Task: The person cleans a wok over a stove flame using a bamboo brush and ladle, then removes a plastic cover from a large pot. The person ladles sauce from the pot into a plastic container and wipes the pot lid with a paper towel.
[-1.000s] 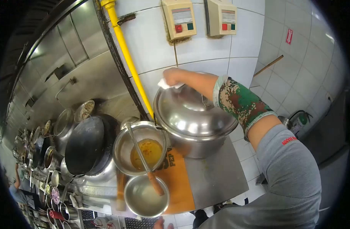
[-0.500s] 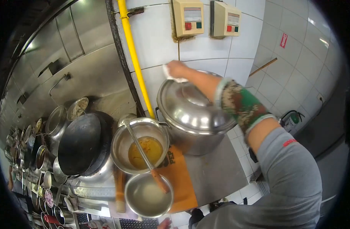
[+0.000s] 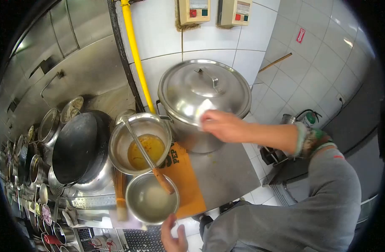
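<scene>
A white cloth (image 3: 205, 108) is in my right hand (image 3: 220, 124), whose fingers are closed on it at the front edge of the big steel pot's lid (image 3: 184, 90). Low in the view, my left hand (image 3: 174, 236) has its thumb and fingers apart and holds nothing, just below a steel bowl (image 3: 152, 199) with a pale content. Behind that bowl, a larger bowl (image 3: 117, 147) holds yellow-orange liquid. A ladle (image 3: 141, 147) with a wooden handle lies across it, the handle reaching over the smaller bowl.
A black wok (image 3: 77, 147) stands at left, with several pans and bowls beyond it. A brush (image 3: 120, 201) lies beside the bowls, over the counter edge. A yellow pipe (image 3: 136, 54) runs down the tiled wall. A fire extinguisher (image 3: 309, 119) is at right.
My right hand has come from the lid's back edge to its front edge with the cloth, uncovering the lid handle. My left hand has risen further into view.
</scene>
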Demonstrator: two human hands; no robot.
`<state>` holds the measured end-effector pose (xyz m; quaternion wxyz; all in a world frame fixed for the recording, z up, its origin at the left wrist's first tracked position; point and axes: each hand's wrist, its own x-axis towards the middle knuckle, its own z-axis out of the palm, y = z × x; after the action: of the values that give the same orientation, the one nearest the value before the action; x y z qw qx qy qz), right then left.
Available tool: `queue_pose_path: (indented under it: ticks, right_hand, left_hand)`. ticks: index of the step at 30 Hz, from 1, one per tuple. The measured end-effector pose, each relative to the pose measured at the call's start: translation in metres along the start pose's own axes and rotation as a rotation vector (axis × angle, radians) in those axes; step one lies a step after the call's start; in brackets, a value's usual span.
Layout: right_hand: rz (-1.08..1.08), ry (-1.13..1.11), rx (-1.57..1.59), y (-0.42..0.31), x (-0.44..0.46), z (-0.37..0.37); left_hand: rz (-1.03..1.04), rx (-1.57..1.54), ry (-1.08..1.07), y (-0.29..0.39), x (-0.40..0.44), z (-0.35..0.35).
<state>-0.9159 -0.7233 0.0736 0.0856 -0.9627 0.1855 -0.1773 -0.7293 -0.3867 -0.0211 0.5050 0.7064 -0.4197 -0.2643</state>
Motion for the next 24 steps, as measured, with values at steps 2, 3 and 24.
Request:
queue_pose_path:
  ticks: [2, 3, 24]
  right_hand:
    - [0.051, -0.102, 0.112, 0.021, -0.024, -0.028]
    - [0.047, -0.101, 0.113, 0.019, -0.017, -0.030]
    - [0.006, -0.054, 0.187, 0.264, -0.052, -0.101]
  left_hand:
    - [-0.027, -0.056, 0.031, -0.009, -0.006, 0.002]
    - [-0.027, -0.055, 0.035, -0.014, -0.009, 0.004]
    - [-0.323, 0.282, 0.070, 0.041, -0.096, 0.123]
